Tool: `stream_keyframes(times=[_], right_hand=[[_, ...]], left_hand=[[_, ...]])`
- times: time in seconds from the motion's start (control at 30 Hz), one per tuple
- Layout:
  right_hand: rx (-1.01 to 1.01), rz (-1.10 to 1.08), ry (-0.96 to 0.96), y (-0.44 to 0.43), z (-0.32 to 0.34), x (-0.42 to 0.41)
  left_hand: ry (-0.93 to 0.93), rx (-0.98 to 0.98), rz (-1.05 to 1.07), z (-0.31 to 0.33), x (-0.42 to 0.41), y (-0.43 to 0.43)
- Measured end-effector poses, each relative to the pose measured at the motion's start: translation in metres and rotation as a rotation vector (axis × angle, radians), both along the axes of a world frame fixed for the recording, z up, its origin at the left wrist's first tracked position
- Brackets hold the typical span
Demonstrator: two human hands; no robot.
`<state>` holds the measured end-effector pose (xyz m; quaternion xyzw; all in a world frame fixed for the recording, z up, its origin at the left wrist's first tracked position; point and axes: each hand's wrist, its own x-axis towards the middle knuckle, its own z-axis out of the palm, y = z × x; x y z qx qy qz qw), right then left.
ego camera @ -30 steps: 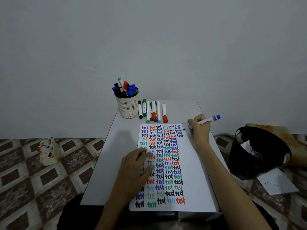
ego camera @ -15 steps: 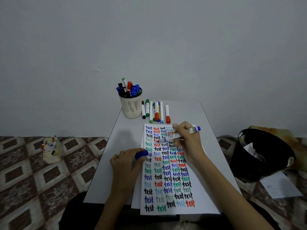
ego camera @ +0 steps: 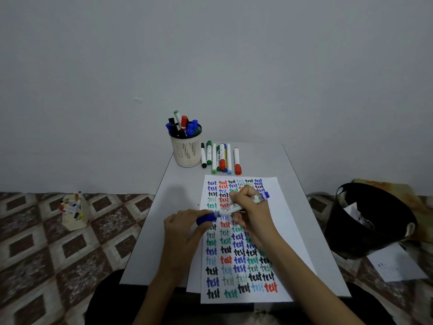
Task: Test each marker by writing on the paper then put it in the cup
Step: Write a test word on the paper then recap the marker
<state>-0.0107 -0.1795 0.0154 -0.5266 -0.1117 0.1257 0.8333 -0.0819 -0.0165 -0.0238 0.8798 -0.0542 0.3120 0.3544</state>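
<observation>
Now capping: blue marker (ego camera: pixel 243 205) held at centre frame, slanting from upper right down to lower left over the paper (ego camera: pixel 281 231), white barrel across the rows of coloured "test" words. Right hand (ego camera: pixel 250 207) wrapped round the barrel, fingers closed on it, blue end poking out past the knuckles at the right. Blue cap (ego camera: pixel 206 218) pinched in the left hand (ego camera: pixel 182 233), fingers curled narrow around it, cap mouth meeting the marker's writing end; whether fully seated or only touching, cannot tell. Likely the step between writing and dropping into the cup.

Further out, toward upper centre: mesh cup (ego camera: pixel 186 150) already crowded with markers, caps sticking up at angles. Just right of it, a row of loose markers (ego camera: pixel 220 158) lying side by side on the grey table (ego camera: pixel 164 219), apparently still untested. Black bin (ego camera: pixel 365 221) off at the right edge, on the patterned floor.

Risks from here: cap pushed on crooked and not clicked home, leaving the tip to dry or smear ink across the written rows; a careless drop into so full a cup, jostling its contents or tipping the light mesh cup against the loose row; the paper sliding, with neither hand pinning it.
</observation>
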Motion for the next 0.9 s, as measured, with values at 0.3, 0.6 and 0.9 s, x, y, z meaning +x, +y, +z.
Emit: stream_keyframes(times=[0.3,0.6,0.9], right_hand=[[-0.04,-0.037,0.038,0.018,0.006,-0.02],[0.023,-0.095,0.144,0.035,0.013,-0.03],[-0.306,0.25,-0.01,-0.01,0.048,0.006]], left_hand=[[-0.037,-0.142,-0.097,0.009,-0.007,-0.001],[-0.15,0.015,-0.003,0.01,-0.01,0.004],[-0.071,-0.203,-0.009,0.013,-0.006,-0.001]])
